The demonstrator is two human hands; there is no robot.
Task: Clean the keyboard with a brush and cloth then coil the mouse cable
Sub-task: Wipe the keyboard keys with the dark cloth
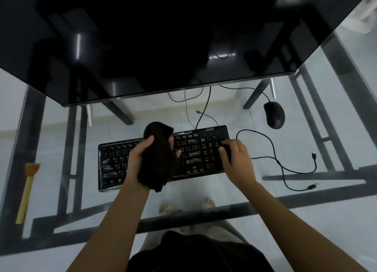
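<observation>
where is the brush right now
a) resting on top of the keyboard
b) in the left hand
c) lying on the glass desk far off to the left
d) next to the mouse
c: the brush lies untouched at the left edge of the glass desk, while the left hand holds the dark cloth over the keyboard and the right hand rests on the keys.

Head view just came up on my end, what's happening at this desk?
A person at a glass-topped desk holds a dark brown cloth in the left hand above a black keyboard. The right hand rests on the keyboard's right end. The yellow-handled brush lies aside at the left; the black wired mouse sits far right, its cable uncoiled.
</observation>
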